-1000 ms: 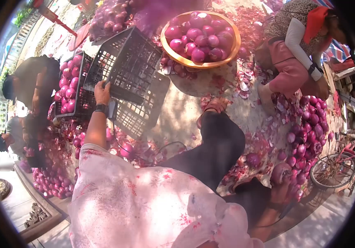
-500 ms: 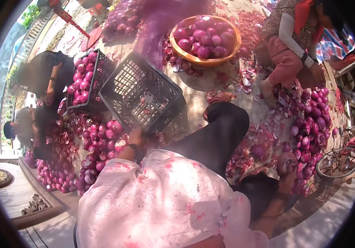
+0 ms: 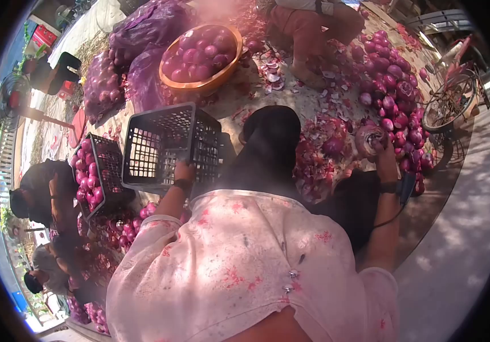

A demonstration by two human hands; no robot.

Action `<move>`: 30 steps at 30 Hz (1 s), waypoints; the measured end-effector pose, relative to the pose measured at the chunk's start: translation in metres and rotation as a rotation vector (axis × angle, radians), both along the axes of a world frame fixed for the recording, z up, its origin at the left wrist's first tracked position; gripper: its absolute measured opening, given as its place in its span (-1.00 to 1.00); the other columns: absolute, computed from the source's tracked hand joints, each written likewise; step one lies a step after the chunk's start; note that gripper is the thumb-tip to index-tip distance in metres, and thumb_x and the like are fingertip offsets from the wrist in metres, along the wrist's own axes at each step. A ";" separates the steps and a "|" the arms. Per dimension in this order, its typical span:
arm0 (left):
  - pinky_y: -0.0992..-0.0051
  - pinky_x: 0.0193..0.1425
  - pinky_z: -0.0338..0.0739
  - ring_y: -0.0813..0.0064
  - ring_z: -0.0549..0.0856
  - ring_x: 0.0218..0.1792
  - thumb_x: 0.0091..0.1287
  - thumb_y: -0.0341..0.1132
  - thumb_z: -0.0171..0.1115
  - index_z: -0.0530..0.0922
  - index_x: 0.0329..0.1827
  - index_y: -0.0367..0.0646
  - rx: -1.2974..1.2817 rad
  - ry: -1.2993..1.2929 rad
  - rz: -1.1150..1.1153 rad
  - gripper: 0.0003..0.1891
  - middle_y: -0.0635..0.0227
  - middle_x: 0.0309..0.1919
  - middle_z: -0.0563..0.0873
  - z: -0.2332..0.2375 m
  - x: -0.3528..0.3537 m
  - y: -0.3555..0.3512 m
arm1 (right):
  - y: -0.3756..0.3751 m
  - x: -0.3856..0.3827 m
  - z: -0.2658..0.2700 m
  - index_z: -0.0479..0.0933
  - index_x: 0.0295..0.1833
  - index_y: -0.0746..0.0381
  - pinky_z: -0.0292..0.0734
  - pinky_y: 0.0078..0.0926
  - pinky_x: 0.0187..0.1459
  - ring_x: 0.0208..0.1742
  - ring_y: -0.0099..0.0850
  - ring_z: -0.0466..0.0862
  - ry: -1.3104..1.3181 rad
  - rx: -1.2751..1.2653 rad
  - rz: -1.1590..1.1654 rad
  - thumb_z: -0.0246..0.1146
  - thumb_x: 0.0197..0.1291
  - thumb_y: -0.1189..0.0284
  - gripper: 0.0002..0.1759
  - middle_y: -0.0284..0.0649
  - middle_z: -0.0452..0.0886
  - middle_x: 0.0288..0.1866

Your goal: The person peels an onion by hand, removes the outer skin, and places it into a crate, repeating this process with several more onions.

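In the head view, your left hand (image 3: 185,171) is closed on the near rim of a black crate (image 3: 206,145), with the fingers curled over the edge; the thumb's place cannot be made out. The crate sits just ahead of your left forearm, below the orange basin (image 3: 199,87) and to the right of the filled crate (image 3: 112,165). It is tipped, its open mouth turned toward you and to the left, so that you look in onto the lattice, while one outer wall shows on the right. The long sides of its mouth seem to run up and down the view, but the lens bends them too much for you to be sure of the long axis.

Your right hand (image 3: 387,158) is out to your right, fingers wrapped around a large onion (image 3: 370,140). The onion is nearly round, with no clear long axis; its ringed, layered face is turned upward. It is beside the onion pile (image 3: 393,85), with loose skins (image 3: 270,71) scattered farther off between the pile and the basin. Your dark-trousered knee (image 3: 273,125) rises between the crate and the onion. One person (image 3: 42,191) bends beyond the filled crate, and a crouching co-worker (image 3: 296,28) is at the top.
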State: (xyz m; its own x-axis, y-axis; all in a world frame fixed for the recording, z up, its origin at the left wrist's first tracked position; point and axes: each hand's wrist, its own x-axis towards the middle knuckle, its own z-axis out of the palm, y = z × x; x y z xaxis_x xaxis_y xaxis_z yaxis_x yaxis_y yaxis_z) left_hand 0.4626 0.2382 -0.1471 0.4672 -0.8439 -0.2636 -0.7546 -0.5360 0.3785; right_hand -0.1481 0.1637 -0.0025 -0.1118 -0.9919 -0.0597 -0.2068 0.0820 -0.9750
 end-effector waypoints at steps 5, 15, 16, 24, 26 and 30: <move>0.14 -0.01 0.55 -0.04 0.70 -0.14 0.13 -0.24 0.21 0.66 -0.19 -0.33 -0.113 0.102 -0.100 -0.68 -0.08 -0.27 0.72 0.000 -0.047 -0.060 | 0.007 -0.019 -0.012 0.20 0.40 0.41 0.24 -0.42 0.32 0.31 -0.34 0.41 -0.124 -0.091 -0.078 0.30 0.21 0.16 -0.20 -0.08 0.41 0.30; 0.25 -0.11 0.60 0.12 0.75 -0.26 0.10 -0.18 0.30 0.65 -0.24 -0.41 -0.188 0.169 -0.190 -0.62 -0.02 -0.33 0.74 -0.025 -0.149 -0.174 | 0.011 0.000 0.004 0.28 0.34 0.34 0.50 -0.50 0.05 0.05 -0.45 0.54 -0.084 -0.103 -0.110 0.33 0.19 0.21 -0.30 -0.22 0.51 0.07; 0.25 -0.11 0.60 0.12 0.75 -0.26 0.10 -0.18 0.30 0.65 -0.24 -0.41 -0.182 0.169 -0.191 -0.62 -0.02 -0.33 0.74 -0.030 -0.157 -0.190 | 0.011 0.006 0.012 0.25 0.36 0.37 0.47 -0.48 0.10 0.07 -0.44 0.53 -0.190 -0.046 -0.080 0.32 0.19 0.22 -0.26 -0.21 0.51 0.08; 0.29 -0.02 0.57 0.15 0.73 -0.15 0.05 -0.20 0.33 0.62 -0.13 -0.39 -0.208 0.264 -0.195 -0.57 -0.02 -0.25 0.74 -0.027 -0.231 -0.259 | 0.003 0.014 0.020 0.24 0.34 0.41 0.41 -0.49 0.18 0.13 -0.45 0.51 -0.033 0.014 -0.098 0.32 0.20 0.29 -0.30 -0.17 0.50 0.14; 0.27 0.04 0.54 0.09 0.71 -0.08 0.03 -0.20 0.36 0.58 -0.05 -0.39 -0.185 0.361 -0.146 -0.52 -0.05 -0.18 0.71 -0.029 -0.235 -0.262 | 0.004 0.015 0.020 0.25 0.33 0.41 0.40 -0.50 0.18 0.13 -0.45 0.51 -0.026 0.021 -0.100 0.32 0.19 0.30 -0.31 -0.17 0.50 0.14; 0.27 0.10 0.52 0.07 0.69 -0.02 0.00 -0.21 0.40 0.55 0.02 -0.38 -0.201 0.519 -0.025 -0.45 -0.06 -0.12 0.70 -0.051 -0.247 -0.264 | 0.009 0.002 0.008 0.25 0.33 0.38 0.39 -0.50 0.21 0.15 -0.44 0.50 -0.069 0.028 -0.039 0.33 0.18 0.32 -0.31 -0.19 0.50 0.14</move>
